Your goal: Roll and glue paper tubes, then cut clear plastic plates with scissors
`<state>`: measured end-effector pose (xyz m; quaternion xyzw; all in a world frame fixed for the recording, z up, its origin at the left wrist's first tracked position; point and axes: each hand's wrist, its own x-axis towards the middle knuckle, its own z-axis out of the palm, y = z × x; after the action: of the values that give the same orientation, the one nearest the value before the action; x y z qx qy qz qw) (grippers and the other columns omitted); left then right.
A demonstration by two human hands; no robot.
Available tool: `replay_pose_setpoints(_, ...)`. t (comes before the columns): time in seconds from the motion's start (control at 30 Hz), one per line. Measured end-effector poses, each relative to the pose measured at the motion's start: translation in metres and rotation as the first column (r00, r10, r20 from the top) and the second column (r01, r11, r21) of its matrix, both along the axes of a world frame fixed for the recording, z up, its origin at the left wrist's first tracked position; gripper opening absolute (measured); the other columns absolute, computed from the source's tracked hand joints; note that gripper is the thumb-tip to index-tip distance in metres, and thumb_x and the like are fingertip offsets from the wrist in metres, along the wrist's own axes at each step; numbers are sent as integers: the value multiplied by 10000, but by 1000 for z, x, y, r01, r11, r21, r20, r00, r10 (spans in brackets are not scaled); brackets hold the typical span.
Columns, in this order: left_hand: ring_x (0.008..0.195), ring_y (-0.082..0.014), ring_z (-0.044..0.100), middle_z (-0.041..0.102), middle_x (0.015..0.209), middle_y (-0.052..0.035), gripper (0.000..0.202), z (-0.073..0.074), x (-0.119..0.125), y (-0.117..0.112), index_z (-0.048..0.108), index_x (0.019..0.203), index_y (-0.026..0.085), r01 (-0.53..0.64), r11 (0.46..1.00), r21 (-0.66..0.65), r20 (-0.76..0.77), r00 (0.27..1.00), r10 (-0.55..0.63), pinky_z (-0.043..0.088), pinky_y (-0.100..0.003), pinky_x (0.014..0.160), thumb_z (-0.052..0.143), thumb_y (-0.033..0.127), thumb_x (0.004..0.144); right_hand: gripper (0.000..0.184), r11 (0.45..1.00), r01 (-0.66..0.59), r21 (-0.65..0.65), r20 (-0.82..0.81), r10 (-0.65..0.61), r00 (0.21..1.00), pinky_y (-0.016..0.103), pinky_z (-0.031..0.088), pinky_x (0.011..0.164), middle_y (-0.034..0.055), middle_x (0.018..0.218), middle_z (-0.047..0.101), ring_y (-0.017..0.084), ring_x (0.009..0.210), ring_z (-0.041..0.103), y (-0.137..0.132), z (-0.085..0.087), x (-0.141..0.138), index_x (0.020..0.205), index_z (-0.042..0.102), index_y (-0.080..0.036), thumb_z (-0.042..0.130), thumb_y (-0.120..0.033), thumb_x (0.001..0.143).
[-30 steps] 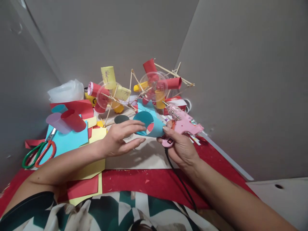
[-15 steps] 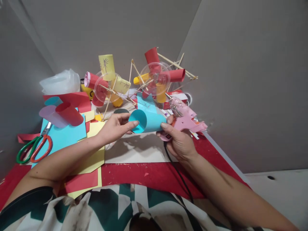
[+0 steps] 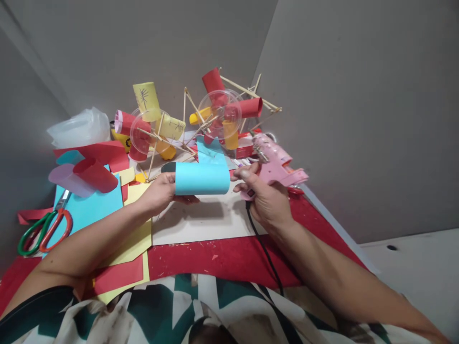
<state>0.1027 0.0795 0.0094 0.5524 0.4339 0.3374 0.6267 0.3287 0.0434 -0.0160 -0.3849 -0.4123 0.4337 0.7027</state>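
Observation:
A light-blue paper tube (image 3: 202, 178) lies level in the air, its side facing me. My left hand (image 3: 163, 191) is closed on its left end, with some fingers hidden behind and inside the paper. Just right of the tube, my right hand (image 3: 268, 198) is closed around the handle of a pink hot glue gun (image 3: 278, 165). Its thumb and fingertips are close to the tube's right end, with a small gap. The gun's nozzle points up and away, and a black cord (image 3: 263, 248) hangs from its handle.
Behind stand two stick-framed models with clear plastic discs (image 3: 219, 114) and paper tubes. At left lie scissors (image 3: 57, 229), a red paper tube (image 3: 95, 175), coloured sheets (image 3: 89, 200) and clear plastic containers (image 3: 81, 128). A white board (image 3: 204, 224) covers part of the red tabletop.
The blue tube has turned so its side shows instead of its open left end. My right fingers have come off its right end, and the glue gun has shifted slightly with that hand.

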Motion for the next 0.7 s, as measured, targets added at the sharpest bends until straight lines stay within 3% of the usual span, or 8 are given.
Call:
replay_pose_setpoints(0.1, 580, -201, 719, 734, 601, -73, 210, -3, 0, 0, 742, 737, 130, 15, 999, -29, 52, 999, -14, 589, -270, 563, 815, 270, 598, 275, 993, -101, -59, 79, 105, 991, 218, 464, 542, -11, 884, 712, 86, 630, 606, 2, -10, 0, 725, 649, -198, 846, -389, 749)
replay_pose_setpoints(0.23, 605, -223, 736, 769, 686, -83, 233, -10, -2, 2, 771, 861, 136, 63, 998, -3, 69, 996, -63, 617, -304, 568, 818, 199, 642, 254, 976, -201, -80, 151, 212, 966, 255, 512, 591, -12, 820, 687, 118, 646, 586, -1, -12, -4, 825, 712, -211, 826, -424, 746)
replay_pose_setpoints(0.47, 635, -220, 727, 750, 676, -89, 96, -21, -2, 4, 771, 761, 124, 187, 969, 164, 1, 982, -190, 612, -309, 596, 788, 210, 725, 290, 970, -211, -120, 222, 233, 947, 270, 494, 582, -27, 653, 612, 125, 593, 545, -9, 3, -13, 634, 615, -219, 794, -428, 725)
replay_pose_setpoints(0.57, 709, -242, 741, 768, 738, -82, 183, -19, -1, 3, 778, 823, 135, 160, 950, 270, 2, 986, -167, 619, -330, 638, 835, 239, 684, 277, 974, -161, -157, 200, 191, 961, 266, 491, 570, -29, 667, 615, 124, 603, 553, -11, 9, -13, 662, 640, -212, 818, -424, 677)
replay_pose_setpoints(0.7, 851, -276, 749, 793, 885, -90, 449, -18, -4, 4, 781, 1009, 143, 82, 918, 388, -52, 996, -67, 633, -349, 723, 896, 280, 597, 243, 972, -118, -203, 201, 159, 967, 275, 505, 610, -28, 689, 638, 131, 637, 574, -14, 16, -10, 685, 645, -210, 844, -344, 644)
